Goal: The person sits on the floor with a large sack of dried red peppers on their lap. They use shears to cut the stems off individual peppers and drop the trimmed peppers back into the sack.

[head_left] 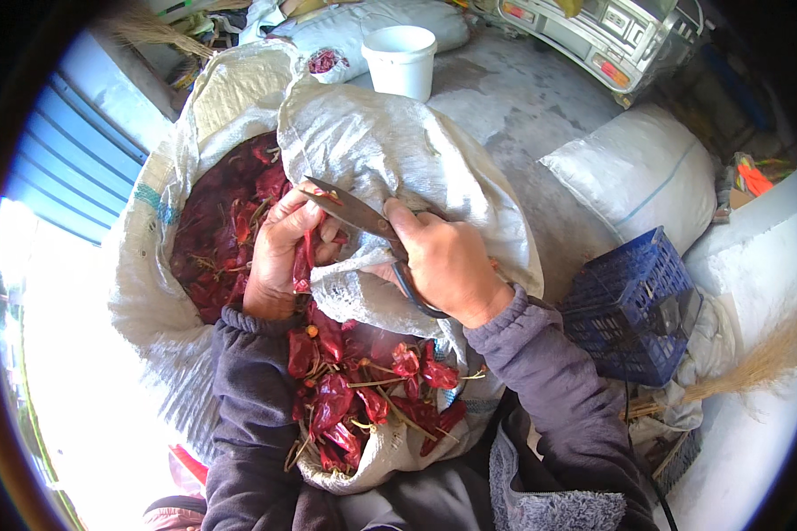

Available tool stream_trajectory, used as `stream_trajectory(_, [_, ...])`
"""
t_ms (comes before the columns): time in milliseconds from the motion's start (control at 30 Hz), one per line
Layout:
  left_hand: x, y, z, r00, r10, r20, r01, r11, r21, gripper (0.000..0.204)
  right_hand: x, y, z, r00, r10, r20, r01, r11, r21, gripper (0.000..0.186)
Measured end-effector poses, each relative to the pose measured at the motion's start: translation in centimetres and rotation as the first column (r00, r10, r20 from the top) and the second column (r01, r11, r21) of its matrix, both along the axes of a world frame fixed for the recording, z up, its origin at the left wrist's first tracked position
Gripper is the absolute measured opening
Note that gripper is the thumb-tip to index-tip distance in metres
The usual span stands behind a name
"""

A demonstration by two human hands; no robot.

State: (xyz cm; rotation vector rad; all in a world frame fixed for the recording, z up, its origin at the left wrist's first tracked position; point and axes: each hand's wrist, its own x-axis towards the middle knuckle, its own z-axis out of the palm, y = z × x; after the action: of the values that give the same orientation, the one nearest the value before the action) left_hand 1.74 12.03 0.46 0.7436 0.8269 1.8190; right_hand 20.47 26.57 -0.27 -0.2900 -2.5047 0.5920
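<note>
My left hand (276, 246) is closed on a dried red chili pepper (303, 265), which hangs down between the fingers. In my right hand (452, 264) is a pair of scissors (361, 212) with dark blades, pointing up and left across the left fingertips. A small red piece shows beside the blades. Both hands are over a large white woven sack (390, 133), its mouth folded open. Dried red chilies (208, 217) fill its left side. Nearer to me, more chilies with pale stems (341, 403) lie on a fold of sacking at my lap.
A white bucket (399, 64) stands beyond the sack on the concrete floor. On the right are a full white sack (639, 173), a blue plastic crate (627, 301) and a straw broom (748, 358). A vehicle's rear (593, 44) is at the far right, a blue corrugated panel (75, 159) at the left.
</note>
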Motion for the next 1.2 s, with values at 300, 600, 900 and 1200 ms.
stream_trajectory(300, [1.8,-0.2,1.9,0.992,0.109,-0.066,-0.118,0.982,-0.148,0.014,0.3,0.9,0.4,0.987,0.119,-0.105,-0.133,0.981,-0.138,0.059])
stream_trajectory(600, [-0.9,-6.3,6.4,0.717,0.511,-0.474,-0.606,0.793,-0.061,0.020,1.3,2.5,0.5,0.977,-0.089,-0.191,-0.022,0.859,-0.511,0.058])
stream_trajectory(900, [-4.7,-3.2,6.5,-0.155,0.041,-0.987,-0.862,0.482,0.156,0.031,4.5,4.3,1.0,0.827,-0.292,-0.481,-0.109,0.756,-0.645,0.072])
stream_trajectory(1200, [-7.3,1.5,3.7,-0.499,-0.225,-0.837,-0.800,0.492,0.344,0.013,4.7,-3.8,5.1,0.942,0.172,-0.288,-0.328,0.296,-0.897,0.093])
